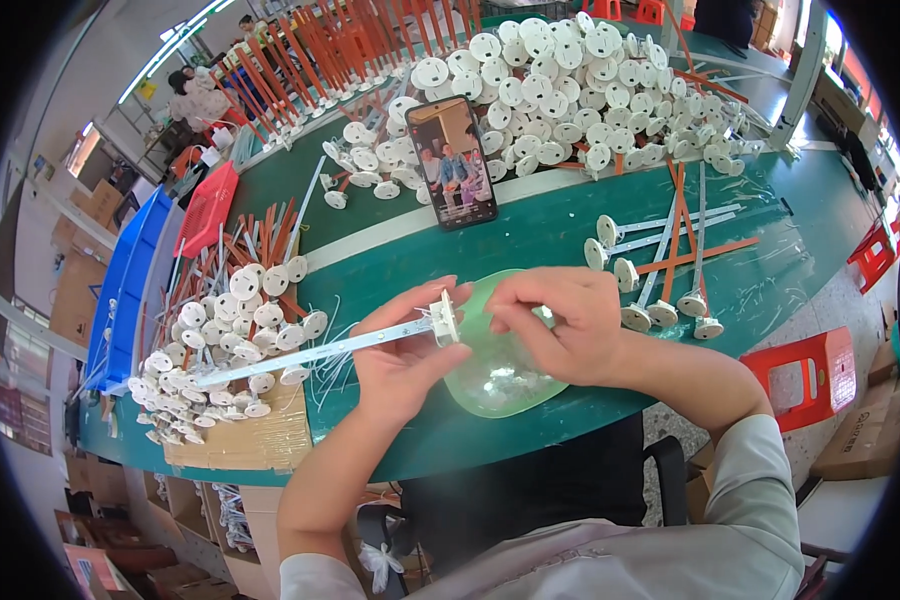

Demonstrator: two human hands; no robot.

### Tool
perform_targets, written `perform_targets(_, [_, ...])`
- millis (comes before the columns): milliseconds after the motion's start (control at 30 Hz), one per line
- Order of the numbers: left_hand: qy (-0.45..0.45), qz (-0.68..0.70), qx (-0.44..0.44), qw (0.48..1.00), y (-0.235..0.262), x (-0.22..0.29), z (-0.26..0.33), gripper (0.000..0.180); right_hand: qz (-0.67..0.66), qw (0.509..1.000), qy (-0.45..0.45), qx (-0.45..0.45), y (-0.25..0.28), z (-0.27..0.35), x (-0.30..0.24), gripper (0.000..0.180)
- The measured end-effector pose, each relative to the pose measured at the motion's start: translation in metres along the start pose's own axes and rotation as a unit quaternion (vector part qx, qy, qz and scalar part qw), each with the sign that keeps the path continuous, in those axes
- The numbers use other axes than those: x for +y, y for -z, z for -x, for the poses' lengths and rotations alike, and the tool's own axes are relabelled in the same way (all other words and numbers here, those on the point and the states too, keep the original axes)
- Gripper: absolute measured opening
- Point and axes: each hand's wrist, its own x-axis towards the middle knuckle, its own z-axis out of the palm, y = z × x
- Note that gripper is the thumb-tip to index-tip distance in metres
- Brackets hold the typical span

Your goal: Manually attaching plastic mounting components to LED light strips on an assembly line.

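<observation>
My left hand (395,370) holds a white round plastic base (444,318) on its edge, between thumb and fingers. From that base a long whitish strip (320,352) with small dots, like an LED strip, runs left over a heap of similar parts. Thin wires show where strip and base meet. My right hand (575,325) is closed in a pinch over a light green bowl (500,400); whatever its fingertips hold is too small to make out. Small shiny pieces lie in the bowl.
White round bases with strips (235,310) pile up on cardboard (260,440) at left. A larger heap (560,95) fills the far side. A phone (452,165) stands upright before it. Several strip assemblies (675,260) lie at right. Blue (125,290) and red crates (207,210) stand far left.
</observation>
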Motion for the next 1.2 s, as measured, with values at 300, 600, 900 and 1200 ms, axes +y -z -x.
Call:
perform_targets(300, [0.021,0.105,0.023,0.994,-0.008,0.000,0.001,0.060,0.032,0.997,0.071,0.013,-0.013,0.008,0.005,0.011])
perform_targets(600, [0.011,0.082,0.018,0.996,-0.005,-0.005,0.001,0.059,0.006,0.997,0.079,0.026,-0.021,0.011,0.004,0.011])
perform_targets(900, [0.013,0.080,-0.011,0.997,0.001,-0.008,0.003,0.060,0.020,0.997,0.074,0.031,-0.015,0.010,0.003,0.011])
perform_targets(1200, [0.006,0.068,-0.033,0.997,0.005,-0.017,0.006,0.057,0.026,0.995,0.097,0.019,-0.019,0.008,0.004,0.015])
